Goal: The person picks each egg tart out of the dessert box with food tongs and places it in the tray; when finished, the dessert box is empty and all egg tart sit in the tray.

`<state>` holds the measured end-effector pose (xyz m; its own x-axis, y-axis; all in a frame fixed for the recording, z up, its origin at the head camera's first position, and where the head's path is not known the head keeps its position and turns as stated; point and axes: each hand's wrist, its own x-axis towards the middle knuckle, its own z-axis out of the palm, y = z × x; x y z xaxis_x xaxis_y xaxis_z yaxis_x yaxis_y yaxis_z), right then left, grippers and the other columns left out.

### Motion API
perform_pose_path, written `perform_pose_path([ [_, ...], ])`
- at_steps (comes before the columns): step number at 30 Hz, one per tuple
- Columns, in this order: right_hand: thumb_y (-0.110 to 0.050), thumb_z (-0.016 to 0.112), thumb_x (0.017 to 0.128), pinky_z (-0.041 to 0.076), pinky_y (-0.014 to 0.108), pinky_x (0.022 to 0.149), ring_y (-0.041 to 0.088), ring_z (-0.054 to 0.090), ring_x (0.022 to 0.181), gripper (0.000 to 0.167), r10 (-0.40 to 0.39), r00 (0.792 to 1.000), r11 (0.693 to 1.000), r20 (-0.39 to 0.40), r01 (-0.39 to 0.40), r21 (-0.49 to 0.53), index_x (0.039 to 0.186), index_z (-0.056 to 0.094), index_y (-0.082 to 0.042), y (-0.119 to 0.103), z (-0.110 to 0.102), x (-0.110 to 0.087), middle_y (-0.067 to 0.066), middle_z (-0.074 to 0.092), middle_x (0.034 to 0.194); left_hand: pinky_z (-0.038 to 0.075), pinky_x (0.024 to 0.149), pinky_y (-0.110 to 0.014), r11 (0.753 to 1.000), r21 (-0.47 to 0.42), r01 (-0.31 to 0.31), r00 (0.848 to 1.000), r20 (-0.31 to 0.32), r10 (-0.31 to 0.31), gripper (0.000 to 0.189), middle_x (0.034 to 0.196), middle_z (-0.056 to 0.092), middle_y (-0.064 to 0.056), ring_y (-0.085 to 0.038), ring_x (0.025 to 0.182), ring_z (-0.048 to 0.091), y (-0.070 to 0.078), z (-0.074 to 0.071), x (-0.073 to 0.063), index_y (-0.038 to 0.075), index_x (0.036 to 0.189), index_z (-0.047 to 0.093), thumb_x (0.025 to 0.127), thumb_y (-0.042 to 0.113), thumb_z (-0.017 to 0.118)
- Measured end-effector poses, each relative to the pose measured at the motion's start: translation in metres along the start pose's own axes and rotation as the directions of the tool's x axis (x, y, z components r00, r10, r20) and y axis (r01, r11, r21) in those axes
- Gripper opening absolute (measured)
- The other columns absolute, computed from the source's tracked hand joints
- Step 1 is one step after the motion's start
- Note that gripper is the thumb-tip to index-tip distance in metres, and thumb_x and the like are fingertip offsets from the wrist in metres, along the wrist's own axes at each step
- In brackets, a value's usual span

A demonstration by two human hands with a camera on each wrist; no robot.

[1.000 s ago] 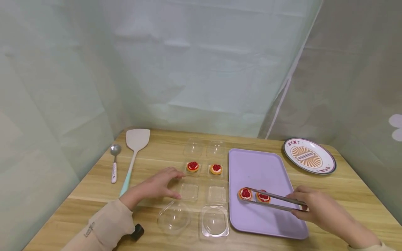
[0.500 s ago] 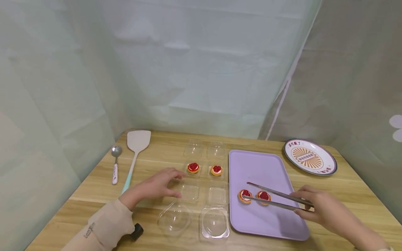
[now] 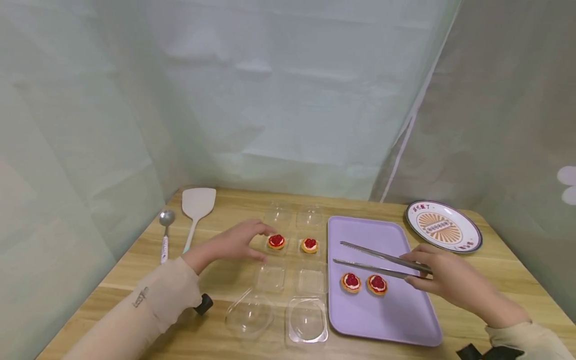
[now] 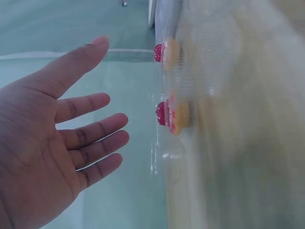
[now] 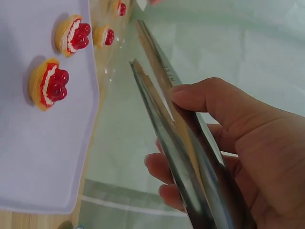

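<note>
My right hand (image 3: 445, 275) holds metal tongs (image 3: 382, 255) over the lilac tray (image 3: 360, 320), their two arms spread apart with nothing between the tips. In the right wrist view, the thumb and fingers wrap round the tongs (image 5: 181, 129). Two small fruit tarts with red topping, a left tart (image 3: 350, 283) and a right tart (image 3: 377, 285), sit side by side on the tray. My left hand (image 3: 236, 243) hovers with fingers spread beside a tart (image 3: 276, 241) in a clear plastic box; another tart (image 3: 309, 245) sits in the box to its right.
Nearer me stand more clear boxes, one (image 3: 271, 276) on the left and one (image 3: 311, 281) on the right, with domed lids (image 3: 308, 320) in front. A spatula (image 3: 198, 202) and a spoon (image 3: 166, 217) lie at left. A patterned plate (image 3: 465, 230) stands back right.
The tongs have spread off the left tray tart and moved back and up, leaving it on the tray beside the other. My left hand has shifted slightly forward and right toward the boxed tart.
</note>
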<state>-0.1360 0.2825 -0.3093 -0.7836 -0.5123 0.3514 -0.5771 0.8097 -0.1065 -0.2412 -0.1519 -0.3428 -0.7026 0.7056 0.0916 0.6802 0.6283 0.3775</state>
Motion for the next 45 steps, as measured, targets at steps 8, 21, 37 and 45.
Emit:
perform_pose_path([
  [8,-0.019,0.080,0.074,0.042,0.017,0.054,-0.004,0.046,0.064,0.028,-0.001,1.000,1.000,0.026,0.001,-0.007,0.099,0.073,-0.010,-0.008,0.011,0.030,-0.006,0.061,0.087,0.042,0.104,-0.050,1.000,0.024,0.010,0.997,0.074,-0.011,0.066,0.121,0.061,-0.017,-0.034,0.120,0.054,0.000,0.003,0.042,0.004,0.133,0.053,0.079,0.031,0.078],
  [21,-0.018,0.078,0.076,0.047,0.023,0.058,0.005,0.053,0.067,0.027,-0.033,0.996,0.998,0.084,0.037,-0.050,0.100,0.073,-0.007,-0.013,0.028,0.066,-0.001,0.063,0.083,0.041,0.106,-0.047,0.997,0.045,0.061,0.985,0.161,-0.067,0.072,0.129,0.059,-0.009,-0.028,0.121,0.053,-0.001,0.018,0.084,0.012,0.137,0.051,0.076,0.038,0.080],
  [37,-0.020,0.075,0.076,0.042,0.022,0.055,0.003,0.047,0.064,0.021,-0.015,0.987,0.997,0.163,0.028,-0.073,0.096,0.073,-0.014,-0.016,0.044,0.086,-0.002,0.062,0.078,0.039,0.110,-0.043,0.993,0.090,0.081,0.976,0.197,-0.097,0.076,0.133,0.056,-0.010,-0.028,0.126,0.049,0.010,0.033,0.099,0.009,0.136,0.052,0.074,0.040,0.081],
  [45,-0.021,0.075,0.077,0.045,0.023,0.057,0.004,0.049,0.063,0.021,-0.005,0.977,0.997,0.212,0.020,-0.070,0.096,0.074,-0.014,-0.017,0.043,0.091,0.000,0.063,0.079,0.034,0.113,-0.044,0.988,0.137,0.077,0.974,0.203,-0.104,0.078,0.136,0.054,-0.012,-0.031,0.131,0.046,0.009,0.037,0.105,0.008,0.136,0.052,0.073,0.043,0.081],
])
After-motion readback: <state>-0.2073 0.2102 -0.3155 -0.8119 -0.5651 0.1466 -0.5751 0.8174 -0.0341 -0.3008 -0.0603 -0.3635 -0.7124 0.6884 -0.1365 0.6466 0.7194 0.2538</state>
